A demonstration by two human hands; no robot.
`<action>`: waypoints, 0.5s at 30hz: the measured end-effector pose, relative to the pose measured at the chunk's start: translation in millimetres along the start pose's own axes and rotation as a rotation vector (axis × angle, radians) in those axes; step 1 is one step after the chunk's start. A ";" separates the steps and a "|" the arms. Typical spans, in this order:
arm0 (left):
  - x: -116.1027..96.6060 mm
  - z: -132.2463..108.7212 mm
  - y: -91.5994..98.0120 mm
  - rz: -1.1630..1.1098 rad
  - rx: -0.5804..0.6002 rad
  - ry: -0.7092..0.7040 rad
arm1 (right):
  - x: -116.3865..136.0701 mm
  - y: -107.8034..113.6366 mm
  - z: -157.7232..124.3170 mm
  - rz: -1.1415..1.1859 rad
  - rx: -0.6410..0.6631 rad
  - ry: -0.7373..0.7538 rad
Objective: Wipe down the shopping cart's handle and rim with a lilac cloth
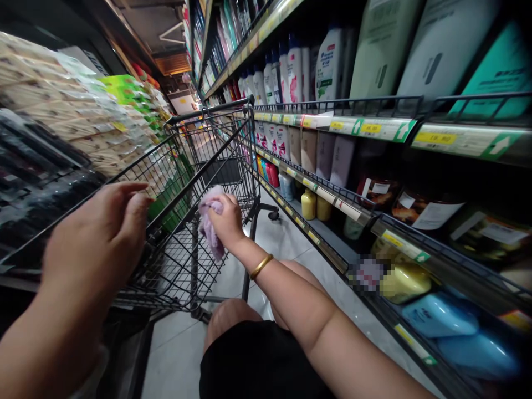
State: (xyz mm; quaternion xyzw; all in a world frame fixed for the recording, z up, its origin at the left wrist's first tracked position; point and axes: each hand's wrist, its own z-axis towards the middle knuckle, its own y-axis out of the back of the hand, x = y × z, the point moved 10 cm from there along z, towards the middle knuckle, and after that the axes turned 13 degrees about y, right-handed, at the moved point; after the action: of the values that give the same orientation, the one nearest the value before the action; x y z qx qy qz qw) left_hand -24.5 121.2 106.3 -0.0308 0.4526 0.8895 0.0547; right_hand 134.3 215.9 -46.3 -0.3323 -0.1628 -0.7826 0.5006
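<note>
My right hand (pixel 228 219), with a gold bangle (pixel 261 266) on its wrist, is closed around a crumpled light purple cloth (pixel 211 235). The cloth is held against or just in front of the wire side of a dark shopping cart (pixel 203 183); I cannot tell whether it touches. Slightly blurred, my left hand (pixel 97 238) is raised at the left, in front of the cart's near part. Its fingers are loosely bent, thumb a little apart from the index finger, and nothing shows between them. The cart's basket appears tilted in this view.
Shelves of shampoo bottles (pixel 328 69) run along the right, with jars (pixel 424 208) and blue bottles (pixel 440 316) lower down. Stacked packaged goods (pixel 75 105) line the left. A cart wheel (pixel 273 215) stands on the tiled floor (pixel 170 349), and my bent knees are below.
</note>
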 end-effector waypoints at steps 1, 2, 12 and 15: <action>-13.1 5.3 -4.2 -0.004 0.015 0.032 | 16.6 -0.5 10.1 0.021 -0.014 0.074; -25.7 10.5 -11.7 -0.012 0.050 0.050 | 31.7 -1.7 18.5 0.039 -0.021 0.141; -14.7 36.3 -92.8 0.457 0.357 0.267 | -63.1 -11.7 -16.7 -0.090 0.097 -0.101; -13.6 35.6 -94.1 0.490 0.332 0.212 | -45.4 -9.4 -10.7 -0.119 0.095 -0.040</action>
State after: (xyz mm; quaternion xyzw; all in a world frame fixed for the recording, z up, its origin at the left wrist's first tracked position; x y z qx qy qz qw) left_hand 0.6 204.0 53.2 -0.0042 0.5886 0.7821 -0.2044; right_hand 134.7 244.4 -84.4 -0.3136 -0.2293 -0.7955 0.4650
